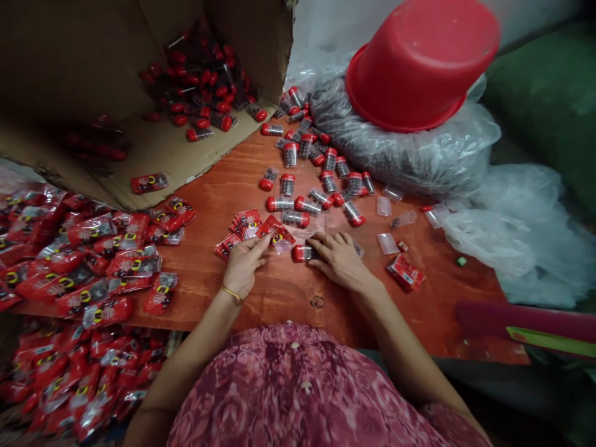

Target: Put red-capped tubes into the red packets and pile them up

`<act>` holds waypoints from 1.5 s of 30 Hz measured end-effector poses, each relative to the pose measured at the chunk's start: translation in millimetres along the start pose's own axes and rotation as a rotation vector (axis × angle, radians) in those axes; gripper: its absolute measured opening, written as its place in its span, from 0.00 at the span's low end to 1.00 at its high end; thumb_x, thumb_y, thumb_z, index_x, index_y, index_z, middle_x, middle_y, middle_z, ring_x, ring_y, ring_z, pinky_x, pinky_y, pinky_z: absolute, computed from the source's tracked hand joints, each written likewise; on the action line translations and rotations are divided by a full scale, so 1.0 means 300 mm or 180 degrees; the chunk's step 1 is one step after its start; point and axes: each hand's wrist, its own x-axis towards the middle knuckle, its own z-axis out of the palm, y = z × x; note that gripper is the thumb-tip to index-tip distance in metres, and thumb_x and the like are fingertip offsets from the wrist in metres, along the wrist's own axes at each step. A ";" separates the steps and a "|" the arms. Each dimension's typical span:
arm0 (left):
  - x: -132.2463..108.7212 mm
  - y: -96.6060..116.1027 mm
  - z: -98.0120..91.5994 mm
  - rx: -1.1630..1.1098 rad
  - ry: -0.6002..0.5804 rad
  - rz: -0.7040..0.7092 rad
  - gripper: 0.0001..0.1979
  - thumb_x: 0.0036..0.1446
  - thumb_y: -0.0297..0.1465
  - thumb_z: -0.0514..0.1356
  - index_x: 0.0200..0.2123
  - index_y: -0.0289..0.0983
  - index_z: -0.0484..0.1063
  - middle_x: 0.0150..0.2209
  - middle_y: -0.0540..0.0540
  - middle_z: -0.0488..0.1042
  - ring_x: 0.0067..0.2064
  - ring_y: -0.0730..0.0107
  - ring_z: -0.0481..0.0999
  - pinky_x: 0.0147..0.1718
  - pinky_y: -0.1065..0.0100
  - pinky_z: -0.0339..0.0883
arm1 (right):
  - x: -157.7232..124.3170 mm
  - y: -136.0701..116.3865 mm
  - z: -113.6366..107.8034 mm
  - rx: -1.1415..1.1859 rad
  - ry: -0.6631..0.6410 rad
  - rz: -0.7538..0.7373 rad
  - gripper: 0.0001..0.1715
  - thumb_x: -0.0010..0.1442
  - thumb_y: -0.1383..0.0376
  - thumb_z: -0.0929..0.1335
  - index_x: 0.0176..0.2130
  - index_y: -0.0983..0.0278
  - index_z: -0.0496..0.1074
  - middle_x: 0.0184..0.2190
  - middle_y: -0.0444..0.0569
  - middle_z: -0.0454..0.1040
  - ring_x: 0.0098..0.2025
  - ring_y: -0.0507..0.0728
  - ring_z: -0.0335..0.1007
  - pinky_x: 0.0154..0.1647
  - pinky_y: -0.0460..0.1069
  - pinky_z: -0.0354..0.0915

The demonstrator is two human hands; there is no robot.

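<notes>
Between its thumb and fingers, my left hand (244,267) pinches a red printed card (276,230) with a clear lower end. Beneath and behind that hand lies a fanned stack of similar red cards (246,223). My right hand (341,257) rests curled over a small clear container with a red cap (303,252), which lies on its side with the cap pointing left. The fingers cover much of its body. Just beyond both hands, several more red-capped containers (295,218) with dark contents lie on the orange-red table (288,298).
A cardboard box (205,158) holding red-capped containers stands back left. Red packets (93,267) heap at left, with more below the table edge. A red tub (419,62) sits upside down on a filled plastic bag (400,155). Clear sleeves (386,243) and a red packet (405,271) lie right.
</notes>
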 end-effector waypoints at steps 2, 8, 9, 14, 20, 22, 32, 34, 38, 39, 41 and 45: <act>0.003 0.001 0.006 -0.0015 0.0029 -0.0022 0.22 0.24 0.43 0.71 0.21 0.34 0.72 0.20 0.51 0.73 0.23 0.78 0.71 0.23 0.76 0.63 | -0.017 -0.018 0.022 0.0120 0.0160 0.0095 0.22 0.59 0.57 0.63 0.50 0.66 0.67 0.48 0.59 0.71 0.46 0.63 0.64 0.49 0.59 0.56; 0.008 0.003 0.019 0.0014 0.0056 -0.0046 0.19 0.27 0.41 0.71 0.18 0.33 0.70 0.20 0.50 0.73 0.23 0.76 0.71 0.24 0.74 0.64 | -0.069 -0.082 0.002 0.0920 0.0881 0.0307 0.24 0.60 0.56 0.62 0.53 0.64 0.63 0.42 0.58 0.74 0.43 0.62 0.70 0.43 0.57 0.66; 0.008 0.002 0.020 0.0028 0.0040 -0.0032 0.19 0.28 0.41 0.71 0.18 0.33 0.70 0.19 0.50 0.73 0.22 0.76 0.71 0.24 0.74 0.64 | -0.075 -0.098 -0.017 0.1105 0.0927 0.0258 0.24 0.60 0.56 0.62 0.54 0.63 0.62 0.43 0.57 0.74 0.44 0.62 0.70 0.43 0.56 0.67; 0.007 -0.012 0.017 0.0234 -0.0039 0.0259 0.20 0.31 0.44 0.69 0.19 0.33 0.72 0.21 0.49 0.73 0.25 0.75 0.71 0.25 0.74 0.63 | -0.077 -0.169 -0.097 0.1638 0.0969 0.0042 0.21 0.59 0.61 0.64 0.52 0.63 0.63 0.39 0.52 0.75 0.39 0.58 0.73 0.39 0.52 0.69; 0.017 -0.033 -0.015 0.0617 -0.0149 0.0621 0.16 0.37 0.42 0.68 0.19 0.34 0.73 0.21 0.51 0.72 0.25 0.75 0.69 0.28 0.72 0.65 | -0.047 -0.179 -0.087 0.1766 0.0969 0.0241 0.18 0.59 0.62 0.64 0.49 0.64 0.65 0.41 0.53 0.75 0.40 0.58 0.73 0.39 0.52 0.70; 0.017 -0.037 -0.018 0.0668 -0.0205 0.0662 0.16 0.38 0.42 0.67 0.21 0.34 0.74 0.22 0.51 0.73 0.26 0.75 0.69 0.29 0.71 0.65 | -0.039 -0.180 -0.075 0.1862 0.1005 0.0347 0.18 0.59 0.62 0.63 0.49 0.63 0.65 0.41 0.53 0.75 0.41 0.58 0.73 0.40 0.53 0.69; -0.007 -0.050 0.056 -0.0179 -0.0545 0.0388 0.16 0.35 0.36 0.70 0.29 0.34 0.76 0.30 0.48 0.77 0.30 0.74 0.74 0.36 0.71 0.67 | 0.005 -0.217 -0.051 0.2034 0.1269 0.0485 0.20 0.59 0.63 0.63 0.51 0.62 0.64 0.44 0.53 0.74 0.44 0.59 0.71 0.44 0.55 0.68; -0.010 -0.051 0.065 -0.0312 -0.0558 0.0280 0.15 0.35 0.35 0.70 0.28 0.34 0.75 0.30 0.47 0.78 0.31 0.73 0.75 0.36 0.70 0.67 | 0.021 -0.236 -0.044 0.1985 0.1363 0.0702 0.20 0.59 0.63 0.63 0.51 0.62 0.63 0.44 0.54 0.73 0.45 0.60 0.70 0.46 0.56 0.67; -0.015 -0.055 0.072 -0.0588 -0.0594 0.0122 0.14 0.36 0.35 0.69 0.28 0.34 0.75 0.30 0.47 0.78 0.32 0.72 0.75 0.35 0.71 0.68 | 0.052 -0.265 -0.044 0.2229 0.1480 0.0907 0.19 0.58 0.63 0.64 0.50 0.63 0.64 0.44 0.55 0.73 0.45 0.59 0.70 0.45 0.56 0.67; -0.015 -0.057 0.073 -0.0635 -0.0631 0.0099 0.14 0.36 0.34 0.69 0.28 0.34 0.75 0.30 0.48 0.78 0.32 0.72 0.75 0.35 0.72 0.68 | 0.059 -0.267 -0.048 0.2299 0.1471 0.0926 0.18 0.58 0.63 0.64 0.49 0.63 0.64 0.43 0.54 0.73 0.44 0.59 0.70 0.45 0.55 0.67; -0.013 -0.059 0.071 -0.0651 -0.0730 0.0044 0.14 0.35 0.33 0.70 0.28 0.35 0.75 0.29 0.49 0.77 0.32 0.73 0.75 0.35 0.72 0.68 | 0.072 -0.264 -0.058 0.2379 0.1448 0.0922 0.17 0.58 0.64 0.64 0.49 0.63 0.65 0.43 0.54 0.73 0.45 0.58 0.70 0.46 0.55 0.67; -0.001 -0.060 0.065 -0.0783 -0.0457 0.0175 0.14 0.36 0.36 0.69 0.26 0.35 0.74 0.28 0.49 0.77 0.31 0.71 0.75 0.35 0.69 0.68 | 0.088 -0.254 -0.066 0.2506 0.1176 0.0615 0.19 0.58 0.63 0.65 0.50 0.62 0.65 0.45 0.53 0.73 0.47 0.58 0.69 0.49 0.55 0.66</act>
